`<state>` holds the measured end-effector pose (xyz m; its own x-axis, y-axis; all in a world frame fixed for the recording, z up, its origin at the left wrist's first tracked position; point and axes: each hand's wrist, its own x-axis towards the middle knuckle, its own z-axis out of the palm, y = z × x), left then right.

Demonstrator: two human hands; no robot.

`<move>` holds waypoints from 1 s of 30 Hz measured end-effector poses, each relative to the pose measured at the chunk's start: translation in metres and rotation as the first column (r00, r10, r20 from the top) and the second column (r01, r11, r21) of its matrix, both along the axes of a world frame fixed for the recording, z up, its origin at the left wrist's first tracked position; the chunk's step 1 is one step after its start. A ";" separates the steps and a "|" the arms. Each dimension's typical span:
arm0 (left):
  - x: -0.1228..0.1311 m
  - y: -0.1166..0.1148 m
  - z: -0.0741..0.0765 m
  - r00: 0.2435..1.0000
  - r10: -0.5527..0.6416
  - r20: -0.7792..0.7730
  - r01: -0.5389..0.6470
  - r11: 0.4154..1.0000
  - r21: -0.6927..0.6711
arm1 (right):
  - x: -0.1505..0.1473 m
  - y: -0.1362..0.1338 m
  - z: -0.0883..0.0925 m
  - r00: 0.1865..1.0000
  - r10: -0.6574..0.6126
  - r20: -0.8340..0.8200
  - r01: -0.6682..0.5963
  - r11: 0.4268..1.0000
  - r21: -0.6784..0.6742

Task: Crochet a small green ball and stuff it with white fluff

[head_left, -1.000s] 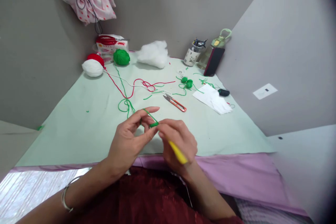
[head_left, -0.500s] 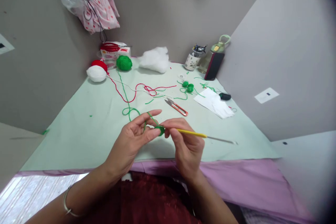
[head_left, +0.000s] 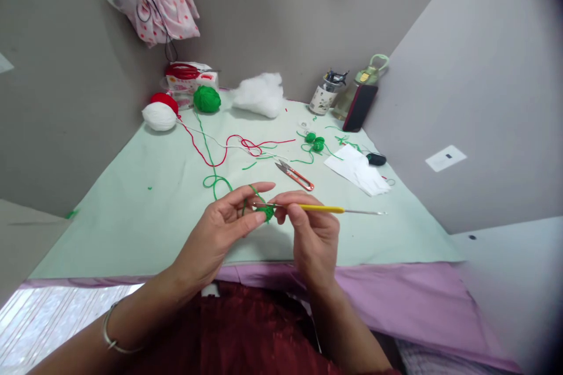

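Observation:
My left hand point(head_left: 224, 224) pinches a small green crochet piece point(head_left: 266, 212) between thumb and fingers. Green yarn point(head_left: 214, 171) runs over its raised index finger and back to the green yarn ball point(head_left: 207, 99). My right hand point(head_left: 310, 222) is closed around the yellow grip of a crochet hook point(head_left: 323, 208). The hook's thin metal tip lies across the top of the green piece, close to the left fingers. Its other metal end points out to the right. Whether the tip passes through a stitch I cannot tell.
Orange thread snips point(head_left: 295, 176) lie just beyond my hands. Behind them are loose red yarn point(head_left: 211, 159), small green balls point(head_left: 318, 144) and white stuffing point(head_left: 260, 95). White yarn point(head_left: 159, 116) is at left. White paper point(head_left: 355, 167), a phone point(head_left: 360, 107), a bottle point(head_left: 367, 76) and a pen cup point(head_left: 323, 98) stand right.
The crochet hook has swung from a downward slant to nearly level, and its tip now shows left over the green piece. The view has shifted slightly.

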<state>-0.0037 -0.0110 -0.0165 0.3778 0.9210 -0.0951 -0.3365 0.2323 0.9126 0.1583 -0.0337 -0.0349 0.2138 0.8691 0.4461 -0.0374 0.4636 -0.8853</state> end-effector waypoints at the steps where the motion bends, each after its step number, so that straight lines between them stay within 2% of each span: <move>1: 0.000 0.000 -0.001 1.000 0.005 -0.022 -0.005 1.000 0.017 | 0.000 0.000 -0.001 0.999 0.007 -0.035 -0.007 1.000 -0.013; 4: -0.002 0.001 -0.001 0.998 0.013 -0.062 -0.010 0.999 0.044 | 0.000 0.001 0.000 0.988 0.054 -0.142 -0.060 0.997 -0.039; 6: -0.004 0.002 -0.002 0.997 0.017 -0.073 -0.013 0.998 0.054 | 0.001 -0.001 0.003 0.988 0.069 -0.141 -0.074 0.997 -0.029; 8: -0.006 0.002 -0.004 0.995 0.033 -0.090 -0.026 0.997 0.075 | 0.002 -0.004 0.006 0.999 0.029 -0.040 -0.029 1.000 0.000; 10: -0.006 0.000 -0.006 0.989 0.069 -0.131 -0.054 0.992 0.116 | 0.001 -0.008 0.006 0.985 -0.060 0.159 0.047 0.995 0.083; 12: -0.004 -0.003 -0.007 0.973 0.136 -0.185 -0.105 0.980 0.169 | 0.000 -0.010 0.002 0.904 -0.188 0.384 0.091 0.963 0.255; 14: -0.001 -0.006 -0.006 0.966 0.178 -0.189 -0.145 0.974 0.176 | -0.003 -0.010 -0.004 0.765 -0.360 0.534 0.094 0.883 0.460; 16: 0.000 -0.006 -0.004 0.987 0.119 -0.111 -0.113 0.992 0.064 | -0.005 -0.009 -0.009 0.654 -0.491 0.575 0.100 0.810 0.578; 17: 0.001 -0.005 -0.003 0.997 0.058 -0.047 -0.059 0.998 -0.029 | -0.005 -0.009 -0.010 0.651 -0.503 0.569 0.113 0.806 0.582; 18: 0.000 -0.003 -0.002 1.000 -0.002 0.020 0.005 0.993 -0.121 | -0.004 -0.009 -0.009 0.691 -0.475 0.544 0.139 0.826 0.546; 20: -0.001 0.001 0.000 0.989 -0.075 0.127 0.104 0.966 -0.238 | -0.002 -0.008 -0.005 0.846 -0.342 0.408 0.177 0.903 0.391; 21: -0.001 0.002 0.001 0.985 -0.083 0.152 0.120 0.959 -0.255 | -0.001 -0.008 -0.002 0.916 -0.265 0.300 0.174 0.938 0.300; 23: -0.002 0.004 0.002 0.984 -0.071 0.163 0.108 0.967 -0.230 | 0.000 -0.006 0.004 0.983 -0.140 0.118 0.119 0.979 0.166; 25: -0.001 0.002 0.002 0.990 -0.055 0.129 0.077 0.983 -0.169 | -0.001 -0.004 0.006 0.994 -0.060 0.088 0.049 0.992 0.119; 27: 0.001 -0.001 0.001 0.998 -0.013 0.066 0.019 0.995 -0.099 | -0.004 -0.003 0.003 0.983 -0.049 0.174 0.025 0.990 0.139; 30: 0.003 -0.004 0.000 0.998 0.060 0.018 -0.059 0.997 -0.055 | -0.007 -0.006 -0.005 0.914 -0.199 0.355 0.101 0.956 0.276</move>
